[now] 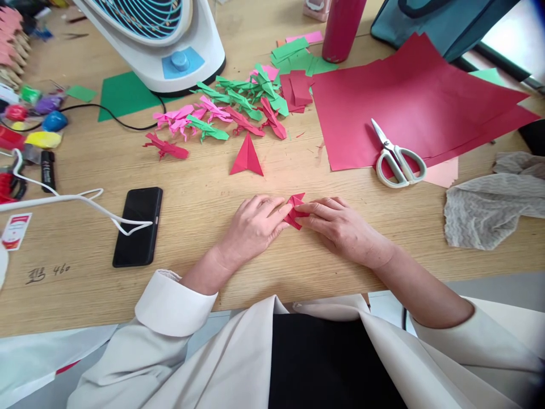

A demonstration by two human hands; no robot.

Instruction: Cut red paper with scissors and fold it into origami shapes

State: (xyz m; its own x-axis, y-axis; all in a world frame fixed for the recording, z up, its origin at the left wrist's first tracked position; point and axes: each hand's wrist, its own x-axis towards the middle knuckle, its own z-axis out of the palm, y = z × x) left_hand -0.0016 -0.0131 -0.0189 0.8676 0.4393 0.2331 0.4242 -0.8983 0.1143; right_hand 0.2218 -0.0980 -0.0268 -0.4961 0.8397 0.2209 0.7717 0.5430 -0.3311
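A small piece of folded red paper [296, 211] lies on the wooden table in front of me, between my two hands. My left hand [259, 222] holds its left side, thumb and fingers closed on the paper. From the other side, my right hand [338, 226] grips it with bent fingers; the fingertips partly cover the folds. Just beyond my hands stands a red folded triangle [247, 157] with a crease down its middle. Farther back lies a heap of folded paper figures [242, 102] in green, pink and red.
White-handled scissors [400, 162] lie on large red sheets [383, 96] at the right. A crumpled lace cloth [489, 207] is beyond my right arm. To the left are a black phone [138, 227] and a white hanger [80, 197]. A fan [183, 62] and a red bottle [343, 28] stand behind.
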